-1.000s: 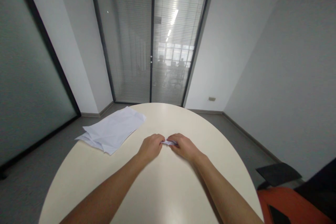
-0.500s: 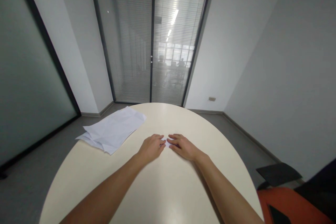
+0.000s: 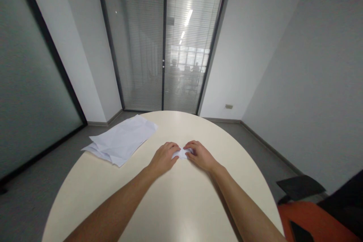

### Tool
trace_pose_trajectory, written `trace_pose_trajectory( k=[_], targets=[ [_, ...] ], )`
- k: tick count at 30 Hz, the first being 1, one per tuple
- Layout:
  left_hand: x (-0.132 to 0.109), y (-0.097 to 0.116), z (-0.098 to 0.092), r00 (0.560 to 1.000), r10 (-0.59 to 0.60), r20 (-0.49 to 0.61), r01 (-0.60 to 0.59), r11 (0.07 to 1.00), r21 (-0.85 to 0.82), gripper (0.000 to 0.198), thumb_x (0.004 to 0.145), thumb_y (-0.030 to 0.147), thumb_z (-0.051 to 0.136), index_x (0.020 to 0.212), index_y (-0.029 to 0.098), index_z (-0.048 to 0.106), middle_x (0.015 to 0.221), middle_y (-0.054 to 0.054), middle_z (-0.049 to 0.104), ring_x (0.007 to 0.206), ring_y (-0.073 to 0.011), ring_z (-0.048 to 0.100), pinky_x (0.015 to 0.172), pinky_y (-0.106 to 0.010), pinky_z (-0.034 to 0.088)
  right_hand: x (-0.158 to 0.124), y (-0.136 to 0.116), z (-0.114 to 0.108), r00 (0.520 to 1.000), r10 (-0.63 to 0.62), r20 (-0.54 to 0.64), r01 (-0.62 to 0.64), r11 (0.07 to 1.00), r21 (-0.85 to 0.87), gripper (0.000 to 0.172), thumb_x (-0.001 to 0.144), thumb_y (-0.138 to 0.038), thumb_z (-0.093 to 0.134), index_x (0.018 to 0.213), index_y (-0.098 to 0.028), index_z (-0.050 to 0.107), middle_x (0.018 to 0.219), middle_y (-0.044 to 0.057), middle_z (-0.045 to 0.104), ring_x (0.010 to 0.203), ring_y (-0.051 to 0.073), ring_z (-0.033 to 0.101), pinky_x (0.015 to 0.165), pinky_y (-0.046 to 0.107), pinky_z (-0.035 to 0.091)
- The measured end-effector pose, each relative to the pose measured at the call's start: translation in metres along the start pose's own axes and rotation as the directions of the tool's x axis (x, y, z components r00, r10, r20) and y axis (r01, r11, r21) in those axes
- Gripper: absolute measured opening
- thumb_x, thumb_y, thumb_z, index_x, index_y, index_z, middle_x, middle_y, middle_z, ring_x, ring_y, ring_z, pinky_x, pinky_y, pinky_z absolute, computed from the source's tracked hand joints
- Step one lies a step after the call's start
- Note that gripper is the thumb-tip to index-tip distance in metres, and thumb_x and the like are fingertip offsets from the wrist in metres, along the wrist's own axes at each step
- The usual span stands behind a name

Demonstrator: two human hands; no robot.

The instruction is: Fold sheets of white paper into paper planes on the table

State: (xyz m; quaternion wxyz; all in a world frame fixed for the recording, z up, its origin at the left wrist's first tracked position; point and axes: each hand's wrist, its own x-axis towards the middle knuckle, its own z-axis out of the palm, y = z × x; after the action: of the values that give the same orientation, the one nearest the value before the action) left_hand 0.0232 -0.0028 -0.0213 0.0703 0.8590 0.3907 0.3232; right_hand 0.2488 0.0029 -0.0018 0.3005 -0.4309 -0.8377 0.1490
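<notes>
A small folded piece of white paper (image 3: 182, 153) lies at the middle of the round table, between my two hands. My left hand (image 3: 166, 156) has its fingers and thumb closed on the paper's left end. On the right end, my right hand (image 3: 199, 155) grips it the same way, fingers bent and thumb nearest me. The ends of the paper are partly hidden under my fingers. Its middle shows in the gap between the hands.
Several loose sheets of white paper (image 3: 121, 140) lie overlapped at the table's left edge, some corners sticking out past it. The cream round table (image 3: 172, 204) fills the foreground. An orange chair (image 3: 317, 219) with a black armrest (image 3: 301, 188) stands at the right.
My fingers have bent more around the paper's ends and the hands have drawn slightly apart. More of the white paper now shows between them. The loose sheets lie where they were.
</notes>
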Motion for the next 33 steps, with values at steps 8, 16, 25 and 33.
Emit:
trace_pose_trajectory(
  k=[8,16,25,33],
  targets=[
    [-0.0005,-0.0021,0.0033,1.0,-0.004,-0.02,0.003,0.999,-0.046,0.034,0.085,0.016,0.063,0.118,0.024,0.065,0.12,-0.007,0.068,0.112,-0.0256,0.057,0.101,-0.043,0.046,-0.0011,0.0025,0.0043,1.0,0.006,0.003,-0.006,1.0,-0.02,0.025,0.087,-0.022,0.063,0.112,-0.02,0.069,0.107,0.008,0.069,0.099,0.023,0.06,0.092,0.038,0.047],
    [0.0003,-0.0023,0.004,1.0,0.01,-0.015,-0.011,0.999,-0.045,0.034,0.085,0.014,0.062,0.118,0.023,0.063,0.121,-0.007,0.067,0.113,-0.0255,0.057,0.101,-0.043,0.045,-0.0023,0.0041,0.0082,0.997,0.076,-0.014,-0.076,0.997,0.03,0.027,0.083,-0.02,0.065,0.11,-0.019,0.063,0.098,0.006,0.066,0.087,0.02,0.058,0.081,0.034,0.047],
    [0.0033,0.0028,0.0001,1.0,0.027,-0.013,-0.027,1.0,-0.013,0.031,0.086,0.012,0.058,0.115,0.022,0.061,0.112,-0.006,0.066,0.107,-0.0242,0.057,0.096,-0.04,0.045,-0.0019,-0.0012,0.008,0.995,0.1,-0.003,-0.099,0.988,0.117,0.026,0.082,-0.018,0.062,0.108,-0.022,0.061,0.098,0.003,0.068,0.081,0.018,0.059,0.075,0.03,0.045],
    [0.0046,0.0061,-0.001,0.999,-0.022,0.041,0.021,0.999,0.027,0.036,0.087,0.011,0.057,0.122,0.023,0.059,0.115,-0.006,0.062,0.108,-0.0225,0.055,0.097,-0.039,0.045,0.0011,0.0003,0.0092,0.994,0.109,0.014,-0.109,0.97,0.216,0.023,0.081,-0.016,0.062,0.103,-0.02,0.063,0.097,0.002,0.069,0.085,0.017,0.06,0.078,0.029,0.044]
  ],
)
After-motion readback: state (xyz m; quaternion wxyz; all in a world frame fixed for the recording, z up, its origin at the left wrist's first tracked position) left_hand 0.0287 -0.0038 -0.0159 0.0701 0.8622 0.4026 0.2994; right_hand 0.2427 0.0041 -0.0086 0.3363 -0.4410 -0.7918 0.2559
